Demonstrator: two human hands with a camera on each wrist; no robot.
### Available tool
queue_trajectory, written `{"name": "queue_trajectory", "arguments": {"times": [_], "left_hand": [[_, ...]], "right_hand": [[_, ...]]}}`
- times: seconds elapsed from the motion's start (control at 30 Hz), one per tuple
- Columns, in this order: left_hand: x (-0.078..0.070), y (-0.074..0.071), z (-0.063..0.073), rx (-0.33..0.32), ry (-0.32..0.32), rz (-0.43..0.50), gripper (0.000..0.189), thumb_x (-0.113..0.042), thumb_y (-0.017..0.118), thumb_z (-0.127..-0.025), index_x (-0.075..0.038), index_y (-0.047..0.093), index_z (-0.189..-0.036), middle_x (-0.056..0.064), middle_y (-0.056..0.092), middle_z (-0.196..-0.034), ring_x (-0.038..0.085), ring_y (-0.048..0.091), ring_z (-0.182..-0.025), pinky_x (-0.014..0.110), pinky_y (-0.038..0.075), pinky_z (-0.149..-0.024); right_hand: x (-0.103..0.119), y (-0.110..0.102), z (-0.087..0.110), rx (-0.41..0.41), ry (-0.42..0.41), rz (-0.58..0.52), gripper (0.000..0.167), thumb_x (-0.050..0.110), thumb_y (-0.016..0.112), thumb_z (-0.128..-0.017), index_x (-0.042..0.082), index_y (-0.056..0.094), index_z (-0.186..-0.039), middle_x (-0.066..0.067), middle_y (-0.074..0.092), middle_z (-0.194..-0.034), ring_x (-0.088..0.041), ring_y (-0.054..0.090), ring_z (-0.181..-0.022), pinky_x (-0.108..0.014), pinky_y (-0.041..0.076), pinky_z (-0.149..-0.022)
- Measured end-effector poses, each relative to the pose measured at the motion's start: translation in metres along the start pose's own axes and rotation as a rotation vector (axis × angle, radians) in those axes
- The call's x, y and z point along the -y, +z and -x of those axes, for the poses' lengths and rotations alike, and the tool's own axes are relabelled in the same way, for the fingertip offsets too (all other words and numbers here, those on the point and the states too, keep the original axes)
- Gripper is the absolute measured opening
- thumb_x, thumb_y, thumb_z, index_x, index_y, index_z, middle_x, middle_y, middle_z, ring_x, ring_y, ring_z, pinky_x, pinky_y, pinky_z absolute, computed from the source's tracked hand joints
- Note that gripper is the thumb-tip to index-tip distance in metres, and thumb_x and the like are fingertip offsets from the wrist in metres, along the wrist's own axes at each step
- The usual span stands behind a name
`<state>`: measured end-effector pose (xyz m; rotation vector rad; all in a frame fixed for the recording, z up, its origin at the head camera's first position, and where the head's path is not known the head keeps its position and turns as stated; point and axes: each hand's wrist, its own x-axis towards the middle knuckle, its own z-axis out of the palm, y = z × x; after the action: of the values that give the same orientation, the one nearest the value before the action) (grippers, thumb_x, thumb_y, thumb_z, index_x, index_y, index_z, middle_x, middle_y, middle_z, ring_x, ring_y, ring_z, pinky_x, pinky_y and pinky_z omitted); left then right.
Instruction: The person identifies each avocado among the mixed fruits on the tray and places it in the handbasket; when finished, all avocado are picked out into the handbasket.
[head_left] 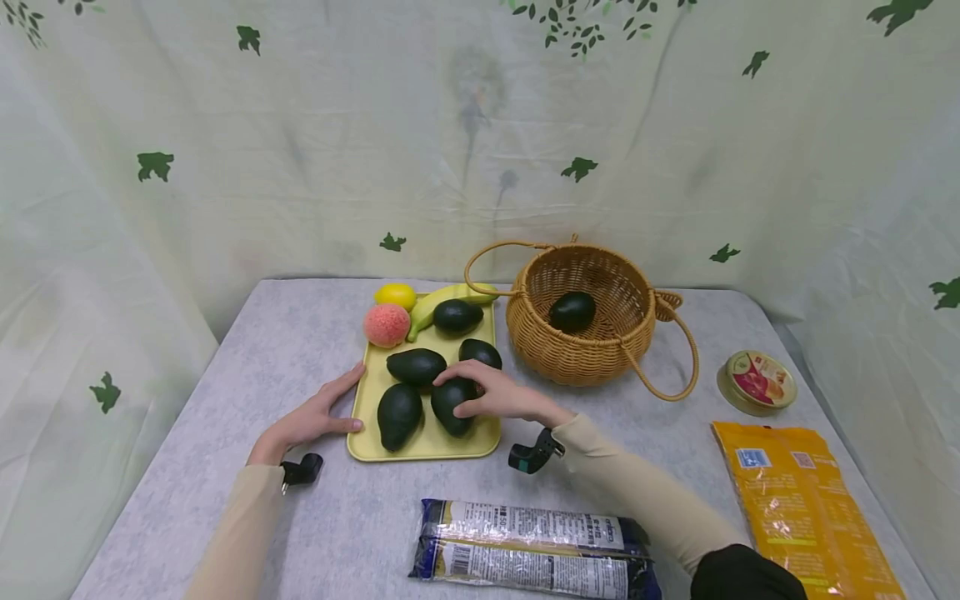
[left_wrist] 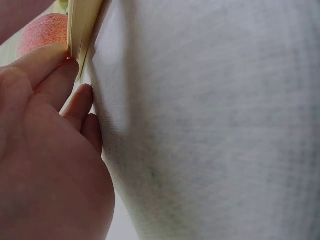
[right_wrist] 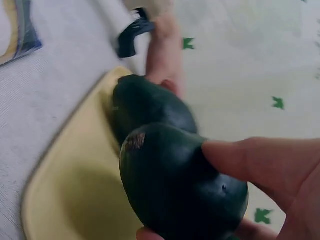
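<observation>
My right hand [head_left: 498, 392] grips a dark green avocado [head_left: 452, 412] over the front right of the yellow tray [head_left: 423, 450]. The right wrist view shows the thumb along one side of this avocado [right_wrist: 175, 185], a fingertip below it and another avocado [right_wrist: 150, 107] behind. My left hand [head_left: 311, 421] lies at the tray's left edge with fingers fairly straight. In the left wrist view, its fingertips touch the tray's side [left_wrist: 80, 30]. More avocados lie on the tray, along with a banana [head_left: 427, 310], a peach [head_left: 386, 325] and a lemon [head_left: 396, 295] towards the back.
Right of the tray stands a wicker basket [head_left: 570, 362] with looped handles and one avocado [head_left: 572, 312] inside. A round tin [head_left: 757, 382] and an orange packet [head_left: 802, 508] lie at the right. A long dark blue packet [head_left: 532, 550] lies in front, near the right forearm.
</observation>
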<state>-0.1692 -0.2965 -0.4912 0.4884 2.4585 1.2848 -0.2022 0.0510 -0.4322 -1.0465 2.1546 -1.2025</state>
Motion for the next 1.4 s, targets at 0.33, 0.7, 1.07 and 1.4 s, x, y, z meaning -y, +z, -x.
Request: {"name": "queue_trajectory", "arguments": {"times": [0.33,0.7,1.07,1.4], "left_hand": [[-0.001,0.001,0.001,-0.006,-0.004,-0.006,0.096,-0.018,0.076,-0.082,-0.005,0.013,-0.153,0.019,0.005,-0.158,0.042,-0.001,-0.142,0.064,0.003,-0.108],[-0.001,0.001,0.0,-0.01,0.007,-0.015,0.096,-0.019,0.076,-0.083,-0.003,0.013,-0.153,0.02,0.006,-0.158,0.043,0.0,-0.141,0.065,0.004,-0.107],[-0.002,0.001,0.001,-0.01,-0.004,-0.008,0.095,-0.019,0.076,-0.082,-0.005,0.014,-0.153,0.018,0.006,-0.158,0.042,0.0,-0.142,0.064,0.003,-0.108],[-0.003,0.001,0.001,-0.012,-0.001,0.006,0.095,-0.017,0.076,-0.082,-0.006,0.014,-0.154,0.018,0.006,-0.158,0.042,-0.001,-0.142,0.064,0.003,-0.108]], "right_hand": [[0.013,-0.045,0.027,-0.025,0.018,-0.329,0.047,0.01,0.067,-0.09,0.014,0.053,-0.135,-0.001,0.039,-0.145,-0.021,0.046,-0.123,-0.04,0.047,-0.091],[0.036,-0.102,0.06,-0.208,0.017,-0.398,0.05,0.013,0.067,-0.09,0.018,0.05,-0.136,0.004,0.032,-0.15,-0.031,0.056,-0.115,-0.045,0.045,-0.094],[0.019,-0.15,0.093,-0.4,0.087,-0.381,0.047,0.016,0.059,-0.096,0.017,0.043,-0.14,-0.004,0.028,-0.148,-0.03,0.046,-0.119,-0.04,0.048,-0.09],[-0.001,-0.166,0.105,-0.462,0.15,-0.416,0.049,0.013,0.056,-0.098,0.014,0.038,-0.143,-0.009,0.024,-0.148,-0.03,0.047,-0.12,-0.035,0.049,-0.091]]}}
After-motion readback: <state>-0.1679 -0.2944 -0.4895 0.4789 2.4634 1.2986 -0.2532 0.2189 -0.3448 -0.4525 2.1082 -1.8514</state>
